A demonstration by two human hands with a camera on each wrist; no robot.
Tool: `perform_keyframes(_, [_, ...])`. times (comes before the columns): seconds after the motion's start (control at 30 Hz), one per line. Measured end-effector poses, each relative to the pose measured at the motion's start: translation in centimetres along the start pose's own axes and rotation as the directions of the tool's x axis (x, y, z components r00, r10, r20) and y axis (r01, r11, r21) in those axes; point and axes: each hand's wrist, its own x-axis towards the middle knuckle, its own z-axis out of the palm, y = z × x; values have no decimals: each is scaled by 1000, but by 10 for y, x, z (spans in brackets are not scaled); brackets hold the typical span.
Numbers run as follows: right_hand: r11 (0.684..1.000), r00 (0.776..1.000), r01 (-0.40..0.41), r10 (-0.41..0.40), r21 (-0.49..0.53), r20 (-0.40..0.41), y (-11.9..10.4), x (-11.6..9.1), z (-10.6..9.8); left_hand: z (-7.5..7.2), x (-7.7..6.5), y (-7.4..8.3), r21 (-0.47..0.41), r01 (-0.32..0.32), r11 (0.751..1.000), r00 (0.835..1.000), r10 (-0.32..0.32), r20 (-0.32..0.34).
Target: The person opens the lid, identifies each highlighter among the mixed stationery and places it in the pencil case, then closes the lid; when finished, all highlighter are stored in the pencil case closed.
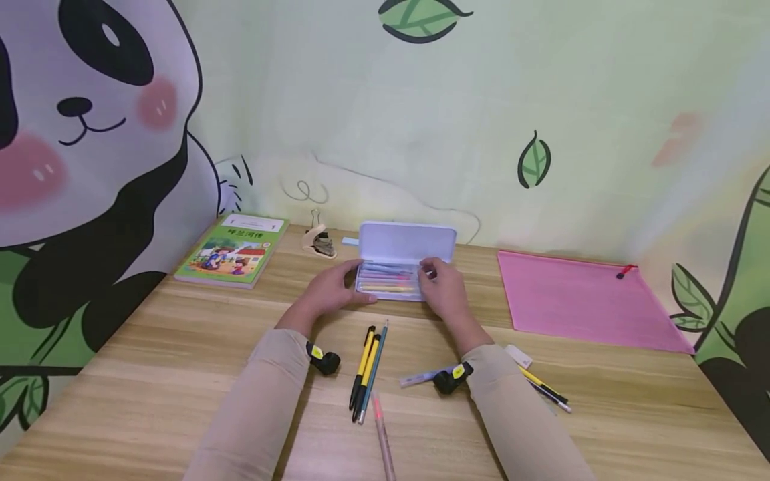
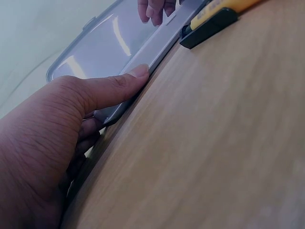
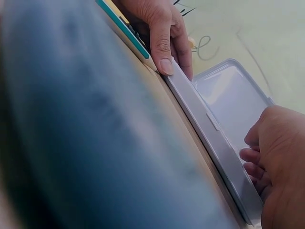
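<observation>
A pale lilac pencil case (image 1: 407,242) stands on the table with its lid raised, and several pastel pens (image 1: 385,277) lie inside. My left hand (image 1: 327,288) grips the case's left end, the thumb along its front edge, as the left wrist view also shows. Over the right end of the open case is my right hand (image 1: 444,287), its fingers (image 3: 252,157) bent inward. Whether they pinch anything is hidden. Two yellow-and-black pens (image 1: 365,371) and a blue pencil (image 1: 375,367) lie in front of the case, between my forearms.
A green book (image 1: 234,250) lies at the back left, near a binder clip (image 1: 319,240). To the right is a pink zip pouch (image 1: 583,300). A pinkish pen (image 1: 381,434), a light purple pen (image 1: 421,379), a white eraser (image 1: 519,356) and another yellow-and-black pen (image 1: 544,384) lie near my forearms.
</observation>
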Motion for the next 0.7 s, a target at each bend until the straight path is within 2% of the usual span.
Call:
perform_keyframes(0.2, [994,996,32,-22,107,-89,-8,-3,-2,1,-2,-2,-21,-5,1000,1000,5,-5])
perform_keyframes(0.27, [988,995,69,-58,139,-87,-17,-6,-6,1,-3,-2,-24,0,1000,1000,0,0])
perform_keyframes(0.37, [971,986,165,-164,175,-20,-30,-14,-11,0,-5,-4,-23,10,1000,1000,-10,2])
perform_keyframes(0.43, [948,961,253,-270,196,67,-39,-21,-14,-1,-5,-4,-16,7,1000,1000,-7,0])
perform_keyframes(0.47, [929,935,306,-335,210,117,-42,-24,-16,-1,-5,-4,-14,5,1000,1000,-5,-1])
perform_keyframes(0.5, [904,899,358,-401,232,174,-45,-29,-18,-1,-5,-4,-10,3,1000,1000,-3,-3])
perform_keyframes(0.53, [876,854,408,-466,257,232,-47,-33,-19,-1,-5,-4,-4,-3,1000,1000,3,-3])
perform_keyframes(0.63, [771,676,506,-633,386,377,-55,-51,-26,-1,-4,-4,-16,-24,1000,1000,24,-6])
perform_keyframes(0.67, [734,614,517,-676,440,407,-57,-57,-28,-1,-3,-3,-19,-31,999,999,31,-9])
perform_keyframes(0.7, [710,562,516,-703,479,436,-60,-63,-31,-1,-3,-3,-20,-39,999,999,39,-12])
